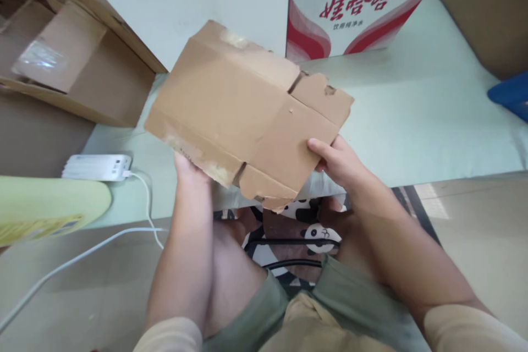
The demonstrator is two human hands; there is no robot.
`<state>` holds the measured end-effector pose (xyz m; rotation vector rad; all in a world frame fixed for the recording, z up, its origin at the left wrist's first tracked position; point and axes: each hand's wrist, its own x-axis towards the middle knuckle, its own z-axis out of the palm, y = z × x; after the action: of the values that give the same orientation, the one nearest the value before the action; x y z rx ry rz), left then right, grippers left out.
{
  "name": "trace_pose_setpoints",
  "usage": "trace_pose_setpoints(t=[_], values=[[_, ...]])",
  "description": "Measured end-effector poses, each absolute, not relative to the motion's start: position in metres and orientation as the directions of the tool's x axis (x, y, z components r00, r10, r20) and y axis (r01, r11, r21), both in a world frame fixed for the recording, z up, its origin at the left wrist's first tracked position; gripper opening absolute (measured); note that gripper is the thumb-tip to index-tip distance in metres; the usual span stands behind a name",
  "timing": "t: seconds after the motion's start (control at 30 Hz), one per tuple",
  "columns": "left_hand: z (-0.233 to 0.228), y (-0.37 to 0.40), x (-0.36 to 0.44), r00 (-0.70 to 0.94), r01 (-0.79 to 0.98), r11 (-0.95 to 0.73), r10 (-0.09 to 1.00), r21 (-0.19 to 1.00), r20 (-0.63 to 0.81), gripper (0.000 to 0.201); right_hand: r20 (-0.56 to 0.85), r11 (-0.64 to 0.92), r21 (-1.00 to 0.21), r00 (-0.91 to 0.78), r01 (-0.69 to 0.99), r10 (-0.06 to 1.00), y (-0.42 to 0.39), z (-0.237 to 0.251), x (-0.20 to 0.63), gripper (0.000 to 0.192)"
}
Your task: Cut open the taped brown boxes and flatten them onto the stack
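Observation:
An opened-out piece of brown cardboard (pixel 235 104) with creases, torn edges and small end flaps is held up tilted over the pale green table. My right hand (pixel 336 159) pinches its near right edge, the thumb on top and the fingers beneath. Under the near left edge is my left hand (pixel 192 170); its fingers are hidden behind the cardboard, which rests on or is held by it.
Behind stands a white carton with red print (pixel 350 16). Open brown cardboard boxes (pixel 111 77) are at the left. A white power bank (pixel 99 167) with a cable lies near a yellow-green object (pixel 49 203). A blue object (pixel 511 96) sits at the right.

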<state>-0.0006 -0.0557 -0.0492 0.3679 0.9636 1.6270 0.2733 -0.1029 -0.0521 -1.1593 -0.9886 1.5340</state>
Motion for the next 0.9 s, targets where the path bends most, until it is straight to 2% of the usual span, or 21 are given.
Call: trace_pose_setpoints(t=[0.1,0.2,0.33,0.43,0.57,0.67,0.77,0.87,0.9], values=[[-0.046,-0.063,0.004,-0.34,-0.691,-0.1,0.919,0.716,-0.201,0.047,-0.239,-0.221,-0.937,0.035,-0.271,0.97,-0.105,-0.053,0.265,0.048],[-0.047,-0.068,0.003,-0.243,-0.692,-0.089,0.963,0.717,-0.116,0.047,-0.229,-0.192,-0.942,0.11,-0.274,0.967,-0.109,-0.053,0.261,0.05],[-0.054,-0.065,-0.004,-0.291,-0.583,-0.011,0.937,0.812,-0.196,0.028,-0.294,-0.288,-0.941,0.007,-0.178,0.956,-0.118,-0.046,0.258,0.058],[-0.054,-0.063,-0.007,-0.252,-0.619,0.018,0.942,0.785,-0.221,0.019,-0.345,-0.341,-0.929,0.007,-0.143,0.938,-0.131,-0.037,0.269,0.061],[-0.047,-0.064,-0.002,-0.143,-0.687,0.104,0.951,0.719,-0.274,0.013,-0.195,-0.177,-0.981,0.343,-0.085,0.919,-0.16,-0.028,0.329,0.053],[-0.041,-0.063,0.002,-0.159,-0.681,0.127,0.936,0.721,-0.315,0.008,0.003,-0.095,-0.989,0.654,0.114,0.756,-0.181,-0.018,0.397,0.044],[-0.036,-0.06,0.003,-0.145,-0.676,0.177,0.92,0.716,-0.364,0.015,0.106,-0.091,-0.974,0.769,0.209,0.63,-0.182,0.001,0.459,0.048],[-0.03,-0.059,0.003,-0.082,-0.708,0.245,0.903,0.663,-0.422,0.026,0.16,-0.118,-0.952,0.786,0.283,0.598,-0.152,0.027,0.51,0.052],[-0.028,-0.059,0.003,-0.069,-0.717,0.257,0.899,0.648,-0.432,0.029,0.177,-0.118,-0.943,0.768,0.311,0.615,-0.136,0.036,0.525,0.052]])
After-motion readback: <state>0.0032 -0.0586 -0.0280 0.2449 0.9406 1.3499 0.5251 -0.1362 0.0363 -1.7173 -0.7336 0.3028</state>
